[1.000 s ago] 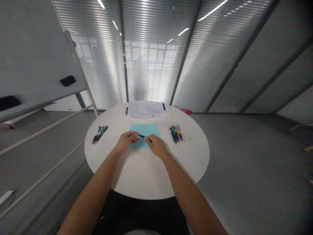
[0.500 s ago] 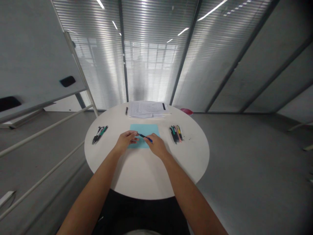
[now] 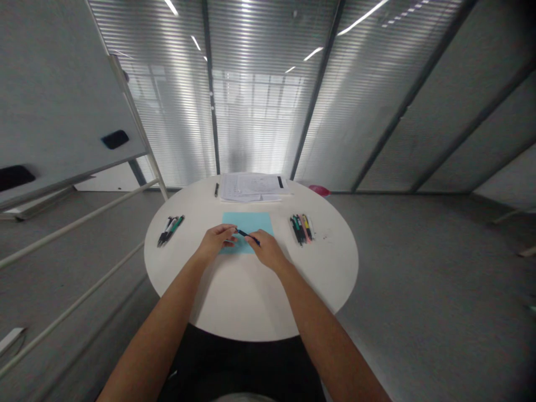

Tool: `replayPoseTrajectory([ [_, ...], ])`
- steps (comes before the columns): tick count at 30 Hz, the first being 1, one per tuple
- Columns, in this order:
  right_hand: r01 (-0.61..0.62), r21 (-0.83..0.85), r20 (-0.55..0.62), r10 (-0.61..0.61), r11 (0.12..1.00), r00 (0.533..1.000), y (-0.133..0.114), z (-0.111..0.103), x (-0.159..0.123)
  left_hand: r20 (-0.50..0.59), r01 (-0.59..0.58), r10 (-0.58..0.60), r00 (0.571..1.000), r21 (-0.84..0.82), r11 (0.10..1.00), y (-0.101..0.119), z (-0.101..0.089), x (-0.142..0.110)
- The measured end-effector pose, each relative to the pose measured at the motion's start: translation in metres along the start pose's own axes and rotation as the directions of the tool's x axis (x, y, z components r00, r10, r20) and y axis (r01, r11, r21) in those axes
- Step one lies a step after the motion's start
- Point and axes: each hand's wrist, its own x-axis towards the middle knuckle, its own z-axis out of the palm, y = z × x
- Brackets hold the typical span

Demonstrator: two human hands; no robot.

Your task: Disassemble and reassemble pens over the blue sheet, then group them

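A slim dark pen with a blue end lies across the fingertips of my right hand, which grips it over a light blue sheet of paper. My left hand rests on the sheet's left side, its fingertips at the pen's left end. I cannot tell whether those fingers grip the pen. Both hands are above the white round table. Part of the sheet is hidden under my hands.
A bundle of dark pens lies left of the sheet, and a colourful bundle of pens lies right of it. Printed papers and a lone pen are at the far edge. A whiteboard stands at the left.
The pen has turned slightly between my fingers. My hands have stayed over the blue sheet with little movement.
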Motion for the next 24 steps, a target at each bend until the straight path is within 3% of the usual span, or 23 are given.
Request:
replayPoseTrajectory([
  [7, -0.004, 0.131, -0.035, 0.009, 0.991, 0.999, -0.0004, 0.0010, 0.0005, -0.006, -0.004, 0.004, 1.000, 0.017, 1.000, -0.0038, -0.0016, 0.0022],
  [24, -0.044, -0.070, -0.034, 0.042, 0.997, 0.999, -0.0074, -0.0047, -0.0015, -0.047, 0.008, -0.009, 0.999, -0.025, 1.000, -0.0003, 0.0001, 0.0008],
])
